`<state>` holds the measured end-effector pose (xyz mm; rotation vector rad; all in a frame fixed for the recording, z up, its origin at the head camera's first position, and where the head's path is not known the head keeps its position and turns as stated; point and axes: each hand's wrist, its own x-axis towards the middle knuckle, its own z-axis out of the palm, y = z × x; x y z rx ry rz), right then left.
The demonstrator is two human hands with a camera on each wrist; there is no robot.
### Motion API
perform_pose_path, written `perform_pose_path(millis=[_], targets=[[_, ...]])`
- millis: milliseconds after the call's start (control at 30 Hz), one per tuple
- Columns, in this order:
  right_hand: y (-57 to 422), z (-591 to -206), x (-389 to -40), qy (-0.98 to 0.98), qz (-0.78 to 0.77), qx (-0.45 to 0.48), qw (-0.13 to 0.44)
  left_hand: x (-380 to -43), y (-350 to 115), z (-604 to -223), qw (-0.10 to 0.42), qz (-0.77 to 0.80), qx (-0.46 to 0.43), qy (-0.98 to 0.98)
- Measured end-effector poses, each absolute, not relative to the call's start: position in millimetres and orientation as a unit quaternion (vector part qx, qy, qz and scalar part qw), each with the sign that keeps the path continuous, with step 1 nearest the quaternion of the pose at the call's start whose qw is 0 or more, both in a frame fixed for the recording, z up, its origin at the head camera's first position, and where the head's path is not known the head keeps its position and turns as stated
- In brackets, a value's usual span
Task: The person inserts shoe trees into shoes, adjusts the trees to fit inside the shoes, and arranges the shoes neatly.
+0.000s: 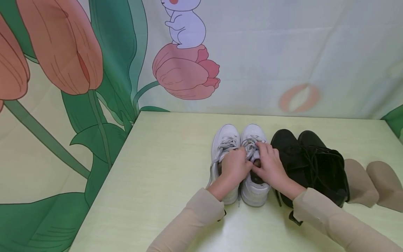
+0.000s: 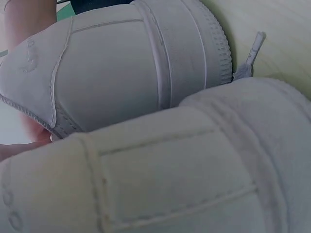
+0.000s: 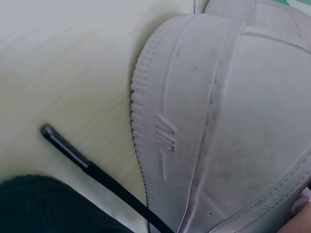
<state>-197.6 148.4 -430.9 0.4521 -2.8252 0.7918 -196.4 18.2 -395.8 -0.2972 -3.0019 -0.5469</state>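
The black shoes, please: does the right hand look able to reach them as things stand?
Probably yes: the black shoes stand close beside the right hand, with nothing visible in between.

White shoe (image 2: pixel 175 170), second white shoe (image 2: pixel 109 65) beside it (both close up), lace tip (image 2: pixel 254 48), pale tabletop (image 2: pixel 282 26)

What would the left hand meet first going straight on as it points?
Likely the laces of the right white sneaker: in the head view the left hand points up and right at them, with the right hand just beyond. Depth is unclear; it may already touch.
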Motion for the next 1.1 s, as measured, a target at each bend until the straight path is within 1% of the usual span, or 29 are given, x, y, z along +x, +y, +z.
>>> perform_pose_path(millis=[167,300,367,533,633,867,1100], targets=[[149,-431,-197,-0.949,0.260,0.155,0.090,-197,18,-397,0.026,-0.182,-0.109,-0.977],[155,-431,-197,-0.945,0.281,0.152,0.073,-198,15,-398,0.002,-0.187,-0.126,-0.974],[160,-431,-196,-0.938,0.304,0.152,0.058,-198,14,-398,-0.003,-0.190,-0.134,-0.973],[172,-428,-198,-0.916,0.371,0.155,0.014,-198,10,-399,0.001,-0.202,-0.138,-0.970],[176,-425,-200,-0.908,0.393,0.146,-0.001,-198,9,-399,0.003,-0.209,-0.137,-0.968],[175,-423,-203,-0.906,0.404,0.125,-0.001,-198,8,-399,0.005,-0.211,-0.138,-0.968],[169,-419,-204,-0.911,0.398,0.110,-0.015,-197,10,-399,0.002,-0.225,-0.129,-0.966]])
